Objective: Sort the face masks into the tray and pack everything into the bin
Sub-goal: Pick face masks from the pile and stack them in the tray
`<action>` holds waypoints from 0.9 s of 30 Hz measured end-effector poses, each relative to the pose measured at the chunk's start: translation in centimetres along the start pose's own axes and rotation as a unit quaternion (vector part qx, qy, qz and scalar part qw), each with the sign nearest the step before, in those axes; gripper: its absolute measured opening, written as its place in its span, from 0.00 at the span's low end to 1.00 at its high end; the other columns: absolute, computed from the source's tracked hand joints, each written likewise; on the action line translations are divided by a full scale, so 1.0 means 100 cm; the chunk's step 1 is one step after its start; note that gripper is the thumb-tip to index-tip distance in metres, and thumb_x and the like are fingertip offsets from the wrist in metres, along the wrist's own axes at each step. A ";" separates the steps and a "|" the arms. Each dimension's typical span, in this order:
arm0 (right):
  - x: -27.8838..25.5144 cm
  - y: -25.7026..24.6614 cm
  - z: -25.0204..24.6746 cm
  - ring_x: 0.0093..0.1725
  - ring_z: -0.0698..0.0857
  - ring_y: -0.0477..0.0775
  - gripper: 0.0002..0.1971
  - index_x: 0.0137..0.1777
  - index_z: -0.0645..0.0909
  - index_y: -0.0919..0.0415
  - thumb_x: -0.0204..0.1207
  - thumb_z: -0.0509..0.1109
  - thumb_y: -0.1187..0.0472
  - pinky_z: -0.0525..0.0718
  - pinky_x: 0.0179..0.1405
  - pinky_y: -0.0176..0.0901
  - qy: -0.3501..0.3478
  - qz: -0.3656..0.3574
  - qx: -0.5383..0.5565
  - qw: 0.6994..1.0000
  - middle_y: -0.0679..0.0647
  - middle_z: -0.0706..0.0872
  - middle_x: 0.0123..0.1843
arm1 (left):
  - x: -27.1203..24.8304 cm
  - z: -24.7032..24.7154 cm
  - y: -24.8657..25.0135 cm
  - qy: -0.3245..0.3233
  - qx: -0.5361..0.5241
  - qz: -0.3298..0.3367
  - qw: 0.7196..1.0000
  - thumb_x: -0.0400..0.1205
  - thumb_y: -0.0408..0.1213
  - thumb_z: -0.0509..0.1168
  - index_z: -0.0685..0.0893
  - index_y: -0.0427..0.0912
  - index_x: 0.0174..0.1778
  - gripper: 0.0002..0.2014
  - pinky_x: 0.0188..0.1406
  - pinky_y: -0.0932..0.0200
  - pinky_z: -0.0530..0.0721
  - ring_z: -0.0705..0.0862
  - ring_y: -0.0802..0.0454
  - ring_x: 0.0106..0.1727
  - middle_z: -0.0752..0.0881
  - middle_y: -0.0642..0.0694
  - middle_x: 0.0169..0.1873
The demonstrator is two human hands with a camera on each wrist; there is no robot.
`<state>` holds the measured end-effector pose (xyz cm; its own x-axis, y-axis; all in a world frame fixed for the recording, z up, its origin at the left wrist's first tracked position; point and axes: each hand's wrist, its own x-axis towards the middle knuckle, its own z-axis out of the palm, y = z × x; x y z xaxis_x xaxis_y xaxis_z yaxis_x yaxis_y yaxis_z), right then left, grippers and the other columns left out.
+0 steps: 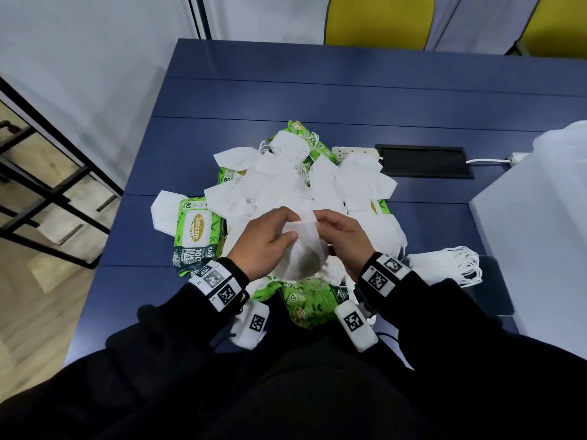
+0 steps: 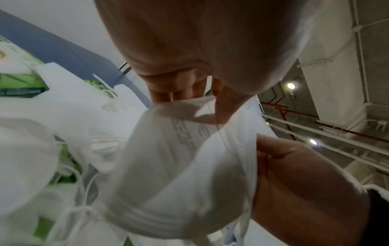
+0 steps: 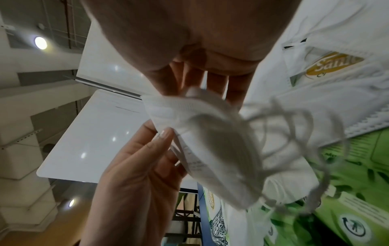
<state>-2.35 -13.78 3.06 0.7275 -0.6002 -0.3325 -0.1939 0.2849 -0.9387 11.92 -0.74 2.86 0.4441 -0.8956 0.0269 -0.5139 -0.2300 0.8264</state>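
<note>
Hands met at the centre of the head frame, both on one white face mask (image 1: 300,246) raised just above the heap. The left hand (image 1: 265,242) pinched the mask's upper left edge between thumb and curled fingers; the right hand (image 1: 344,241) pinched the opposite edge, and the mask hung cupped between them. That two-sided hold looked like a way to press the mask flat and free its ear loops (image 3: 294,133), which dangled loose in the right wrist view. Below and above the hands, the pile of masks (image 1: 286,182) sprawled over green wipe packs (image 1: 195,230) in mid-frame on the blue table (image 1: 349,90), probably dumped together for sorting. A neat stack of flattened masks (image 1: 444,265) lay at right of centre, near the right wrist, on a dark tray (image 1: 495,290). A white bin (image 1: 540,217) filled the right edge, well apart from both hands.
</note>
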 end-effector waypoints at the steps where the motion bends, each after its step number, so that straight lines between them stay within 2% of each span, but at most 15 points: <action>1: 0.000 0.000 -0.001 0.44 0.88 0.55 0.11 0.62 0.87 0.66 0.84 0.68 0.67 0.84 0.40 0.43 0.004 0.004 0.019 1.000 0.63 0.91 0.50 | -0.001 0.002 0.001 0.007 -0.002 -0.014 1.000 0.85 0.34 0.69 0.84 0.48 0.58 0.08 0.44 0.61 0.73 0.80 0.70 0.44 0.83 0.68 0.40; 3: -0.001 0.000 -0.002 0.54 0.89 0.56 0.13 0.64 0.87 0.63 0.85 0.69 0.59 0.86 0.54 0.49 -0.023 0.006 0.040 0.999 0.65 0.91 0.57 | -0.002 0.004 0.002 0.029 -0.011 -0.031 0.999 0.86 0.34 0.67 0.82 0.47 0.58 0.06 0.42 0.58 0.73 0.82 0.59 0.43 0.85 0.59 0.41; 5: -0.001 0.001 -0.001 0.56 0.90 0.54 0.13 0.65 0.85 0.59 0.84 0.72 0.57 0.87 0.55 0.51 -0.065 0.005 -0.026 0.998 0.60 0.91 0.58 | -0.004 0.005 0.002 0.059 -0.036 -0.058 0.996 0.87 0.34 0.65 0.80 0.48 0.58 0.06 0.44 0.57 0.77 0.84 0.52 0.46 0.87 0.54 0.45; 7: 0.000 0.007 0.002 0.53 0.89 0.49 0.18 0.65 0.81 0.54 0.76 0.78 0.58 0.85 0.50 0.47 -0.080 -0.008 -0.156 0.984 0.51 0.90 0.55 | -0.004 0.006 0.002 0.083 -0.070 -0.083 0.991 0.87 0.34 0.64 0.78 0.50 0.63 0.10 0.48 0.55 0.80 0.84 0.53 0.48 0.87 0.54 0.48; 9: 0.001 0.012 0.003 0.56 0.88 0.51 0.24 0.65 0.79 0.52 0.68 0.76 0.56 0.86 0.54 0.52 -0.078 -0.006 -0.200 0.977 0.50 0.89 0.56 | -0.006 0.008 -0.001 0.073 -0.107 -0.104 0.986 0.86 0.37 0.63 0.75 0.57 0.69 0.17 0.55 0.52 0.82 0.83 0.53 0.50 0.85 0.51 0.51; 11: -0.001 0.013 0.004 0.59 0.88 0.54 0.25 0.66 0.79 0.52 0.67 0.74 0.55 0.86 0.61 0.56 -0.092 -0.004 -0.202 0.975 0.52 0.89 0.58 | -0.007 0.009 -0.006 0.039 -0.139 -0.128 0.981 0.81 0.42 0.65 0.76 0.62 0.71 0.22 0.65 0.47 0.83 0.86 0.50 0.56 0.87 0.50 0.55; 13: -0.004 0.014 0.002 0.58 0.89 0.55 0.22 0.66 0.81 0.54 0.70 0.75 0.58 0.87 0.59 0.54 -0.119 0.001 -0.209 0.971 0.53 0.90 0.57 | -0.008 0.008 -0.009 0.003 -0.153 -0.140 0.978 0.77 0.47 0.69 0.82 0.59 0.66 0.20 0.70 0.42 0.82 0.88 0.52 0.60 0.90 0.54 0.56; 15: -0.005 0.012 -0.003 0.49 0.91 0.52 0.16 0.61 0.84 0.59 0.73 0.79 0.64 0.88 0.50 0.50 -0.142 0.029 -0.216 0.966 0.53 0.93 0.50 | -0.008 0.005 -0.011 -0.020 -0.140 -0.138 0.980 0.76 0.44 0.73 0.86 0.53 0.58 0.14 0.67 0.42 0.84 0.89 0.53 0.57 0.91 0.54 0.52; 16: -0.005 0.012 -0.007 0.41 0.90 0.49 0.12 0.55 0.87 0.60 0.73 0.81 0.65 0.87 0.42 0.46 -0.152 0.052 -0.233 0.959 0.52 0.93 0.43 | -0.009 0.003 -0.013 -0.030 -0.127 -0.133 0.982 0.76 0.43 0.74 0.86 0.51 0.56 0.13 0.66 0.42 0.84 0.88 0.52 0.56 0.91 0.53 0.50; 18: -0.005 0.009 -0.017 0.29 0.85 0.48 0.08 0.42 0.90 0.64 0.70 0.85 0.61 0.80 0.33 0.41 -0.161 0.102 -0.288 0.939 0.54 0.90 0.31 | -0.011 0.001 -0.017 -0.059 -0.092 -0.118 0.987 0.75 0.46 0.73 0.84 0.50 0.54 0.13 0.63 0.41 0.84 0.87 0.47 0.55 0.91 0.51 0.49; 20: -0.006 0.006 -0.028 0.26 0.82 0.48 0.09 0.31 0.90 0.60 0.68 0.86 0.60 0.78 0.31 0.38 -0.158 0.138 -0.305 0.929 0.56 0.88 0.27 | -0.015 -0.002 -0.021 -0.097 -0.072 -0.124 0.985 0.74 0.48 0.74 0.84 0.50 0.54 0.15 0.56 0.42 0.85 0.88 0.46 0.52 0.90 0.51 0.47; 21: -0.007 0.005 -0.034 0.25 0.82 0.47 0.09 0.30 0.91 0.58 0.68 0.86 0.62 0.78 0.30 0.37 -0.148 0.150 -0.299 0.931 0.54 0.88 0.27 | -0.016 -0.003 -0.025 -0.114 -0.078 -0.137 0.981 0.73 0.47 0.76 0.84 0.51 0.53 0.15 0.53 0.44 0.86 0.89 0.48 0.49 0.91 0.51 0.46; 23: -0.008 0.004 -0.047 0.27 0.83 0.49 0.04 0.39 0.93 0.64 0.71 0.84 0.64 0.83 0.30 0.38 -0.124 0.187 -0.268 0.937 0.56 0.89 0.30 | -0.020 -0.006 -0.033 -0.135 -0.076 -0.156 0.975 0.71 0.44 0.78 0.84 0.52 0.52 0.16 0.49 0.47 0.87 0.90 0.53 0.46 0.92 0.52 0.44; 25: -0.009 0.005 -0.056 0.30 0.86 0.50 0.07 0.48 0.91 0.69 0.74 0.81 0.66 0.85 0.31 0.39 -0.108 0.223 -0.247 0.937 0.58 0.90 0.32 | -0.026 -0.009 -0.042 -0.149 -0.063 -0.163 0.973 0.70 0.43 0.79 0.85 0.54 0.51 0.16 0.50 0.51 0.86 0.89 0.56 0.45 0.91 0.56 0.43; 27: -0.011 0.006 -0.057 0.31 0.87 0.52 0.02 0.46 0.89 0.69 0.76 0.78 0.69 0.86 0.34 0.42 -0.081 0.231 -0.187 0.951 0.62 0.89 0.35 | -0.031 -0.009 -0.044 -0.172 -0.034 -0.159 0.972 0.70 0.42 0.78 0.85 0.58 0.50 0.15 0.47 0.55 0.82 0.87 0.58 0.44 0.90 0.57 0.43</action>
<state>-7.04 -17.18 2.35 0.5930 -0.3446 -0.7277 -0.7166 0.1863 -0.6722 13.50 3.40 -0.33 0.2945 -0.8606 -0.4154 -0.3371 -0.5003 0.7975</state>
